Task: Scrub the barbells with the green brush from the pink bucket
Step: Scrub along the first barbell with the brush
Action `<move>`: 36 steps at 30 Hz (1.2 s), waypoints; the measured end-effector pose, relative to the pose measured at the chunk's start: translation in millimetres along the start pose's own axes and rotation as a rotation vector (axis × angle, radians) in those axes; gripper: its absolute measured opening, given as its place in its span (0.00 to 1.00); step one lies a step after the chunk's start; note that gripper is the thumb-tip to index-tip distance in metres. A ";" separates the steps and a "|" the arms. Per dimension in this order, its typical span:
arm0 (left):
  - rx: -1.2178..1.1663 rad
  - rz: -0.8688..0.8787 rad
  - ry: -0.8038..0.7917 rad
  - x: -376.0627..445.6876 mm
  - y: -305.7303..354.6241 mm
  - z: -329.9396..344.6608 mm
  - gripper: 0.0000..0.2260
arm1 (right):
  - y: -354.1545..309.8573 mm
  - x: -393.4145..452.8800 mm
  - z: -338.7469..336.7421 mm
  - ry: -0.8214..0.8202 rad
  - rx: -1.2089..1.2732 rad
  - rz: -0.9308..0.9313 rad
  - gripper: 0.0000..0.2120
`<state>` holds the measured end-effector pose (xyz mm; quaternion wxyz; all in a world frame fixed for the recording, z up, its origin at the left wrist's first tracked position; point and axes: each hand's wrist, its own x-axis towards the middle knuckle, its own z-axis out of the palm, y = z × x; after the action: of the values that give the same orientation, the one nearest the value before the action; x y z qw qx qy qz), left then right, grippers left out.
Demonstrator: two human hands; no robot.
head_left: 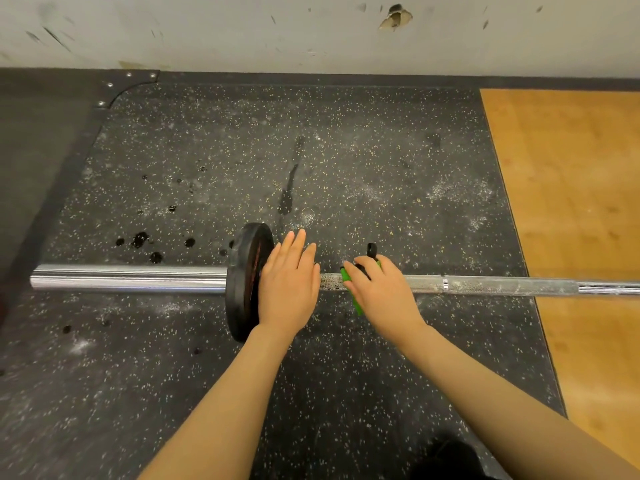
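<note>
So the barbell [485,285] lies flat on the speckled rubber floor [346,150], black plate [244,282] at its left end. Left hand [289,282] presses on the shaft right by the plate, fingers straight and together, probably to stop it rolling. Right hand [382,294] grips the green brush [355,301] across the knurling, so scrubbing's underway. Pink bucket isn't in view.

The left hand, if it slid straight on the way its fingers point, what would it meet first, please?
Probably only the speckled rubber floor: the left hand lies flat over the barbell beside the black plate, fingers pointing towards the wall.
</note>
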<state>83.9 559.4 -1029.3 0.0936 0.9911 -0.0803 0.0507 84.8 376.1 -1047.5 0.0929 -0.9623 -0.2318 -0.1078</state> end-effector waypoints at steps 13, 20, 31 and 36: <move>-0.036 -0.019 -0.001 -24.8 3.7 -3.4 0.16 | 26.7 -28.0 -20.2 0.032 0.014 0.099 0.20; -0.062 -0.045 0.047 -19.9 7.3 -14.1 0.14 | -8.8 -3.7 -18.0 0.034 0.060 -0.014 0.20; -0.011 -0.063 -0.113 -21.2 5.2 -7.7 0.17 | -1.2 -23.7 -13.4 -0.139 0.046 0.080 0.21; -0.013 -0.063 -0.041 -37.3 7.0 -3.0 0.15 | 21.9 -45.6 -21.0 -0.112 0.028 0.145 0.20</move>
<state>45.9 558.8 -1029.4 0.0997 0.9933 -0.0511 0.0271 52.0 332.7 -1041.6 0.1006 -0.9797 -0.1676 -0.0436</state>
